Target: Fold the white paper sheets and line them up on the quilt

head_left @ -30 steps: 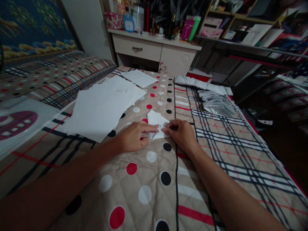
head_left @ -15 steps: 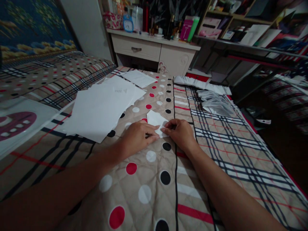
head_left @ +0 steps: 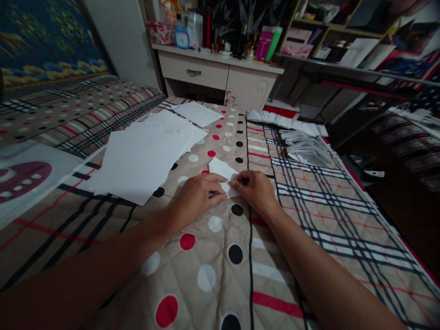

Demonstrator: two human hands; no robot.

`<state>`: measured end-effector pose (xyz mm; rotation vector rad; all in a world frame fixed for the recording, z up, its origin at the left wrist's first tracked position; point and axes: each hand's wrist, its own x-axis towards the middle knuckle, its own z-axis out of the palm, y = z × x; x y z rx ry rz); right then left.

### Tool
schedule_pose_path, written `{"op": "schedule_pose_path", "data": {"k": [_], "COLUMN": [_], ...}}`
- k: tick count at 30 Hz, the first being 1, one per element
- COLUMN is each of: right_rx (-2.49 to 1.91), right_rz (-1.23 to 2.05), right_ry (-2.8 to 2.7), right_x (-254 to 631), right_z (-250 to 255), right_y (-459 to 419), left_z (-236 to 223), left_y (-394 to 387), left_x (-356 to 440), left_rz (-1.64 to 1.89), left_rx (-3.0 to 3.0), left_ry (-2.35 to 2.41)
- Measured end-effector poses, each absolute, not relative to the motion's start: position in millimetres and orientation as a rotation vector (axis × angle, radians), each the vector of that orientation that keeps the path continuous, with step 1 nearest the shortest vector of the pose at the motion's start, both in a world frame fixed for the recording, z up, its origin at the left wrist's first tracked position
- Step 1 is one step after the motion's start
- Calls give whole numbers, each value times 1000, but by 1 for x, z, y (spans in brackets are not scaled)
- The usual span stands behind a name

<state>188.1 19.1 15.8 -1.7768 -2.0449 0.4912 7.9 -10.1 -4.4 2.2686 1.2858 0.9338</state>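
Note:
A small folded piece of white paper (head_left: pixel 220 167) lies on the patterned bedspread (head_left: pixel 206 247) in the middle of the view. My left hand (head_left: pixel 201 195) is at its left lower side, index finger along the paper and thumb close to its near edge. On the right, my right hand (head_left: pixel 253 189) pinches the paper's right side between thumb and fingers. The fingers of both hands cover part of the folds. Left of my hands lies a fanned stack of white paper sheets (head_left: pixel 140 160).
Smaller white sheets (head_left: pixel 199 113) lie behind the stack. At the right back are a row of folded white papers (head_left: pixel 285 121) and a clear-wrapped pile (head_left: pixel 304 147). A plastic bag with a purple print (head_left: pixel 24 181) is at far left. A cream dresser (head_left: pixel 192 68) stands behind the bed.
My left thumb has moved right, from beside the paper to its near edge, closing toward the index finger. The right hand keeps its pinch in nearly the same place.

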Motion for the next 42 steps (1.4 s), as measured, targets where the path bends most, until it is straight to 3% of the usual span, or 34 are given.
{"op": "schedule_pose_path", "data": {"k": [14,25,34,39,42], "right_rx": [-1658,-1802,-1813,-1535,-1346], "right_rz": [625,380,618,1257,1383], "right_ry": [-2102,-2163,-2158,-1592,-1340], "right_x": [200,228,232,224,215], "right_z": [19,19,29,14,11], "right_y": [21,24,25,22,20], "left_z": [2,-3,-10,-10,-13], "left_y": [-18,-18,-14,-15,-13], "left_x": [11,9,7,7,7], "left_rz": [668,718,842,956,1116], "left_rx": [2589,2504,2421,2297,2147], "left_ry": [1359,1398,1305,1500,1675]}}
